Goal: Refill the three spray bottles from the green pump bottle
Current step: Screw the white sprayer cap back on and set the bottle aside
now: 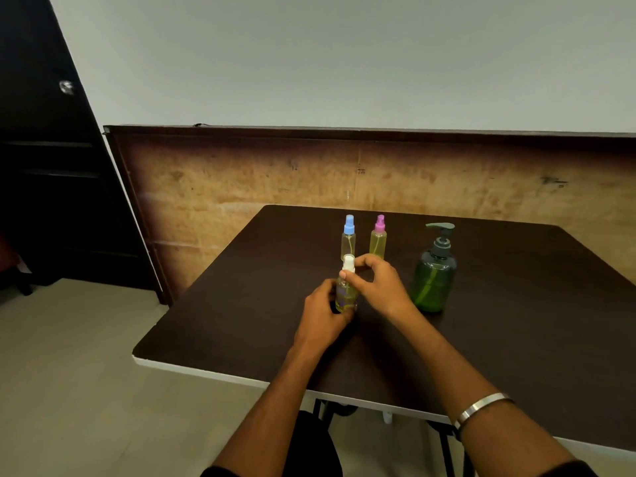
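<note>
Head view: left hand [321,313] grips the white-capped spray bottle [346,290] upright on the table [241,304]; right hand [380,287] pinches its cap. Behind, the blue-capped bottle [348,235] looks nearly empty, the pink-capped bottle [378,237] filled; the green pump bottle [434,273] stands right.

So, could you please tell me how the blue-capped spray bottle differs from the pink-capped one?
The clear blue-capped spray bottle looks nearly empty, while the clear pink-capped spray bottle holds yellow-green liquid up to about its shoulder. The blue-capped one stands to the left, the pink-capped one nearer the green pump bottle. Both stand upright, capped and untouched at the back of the dark table.
</note>
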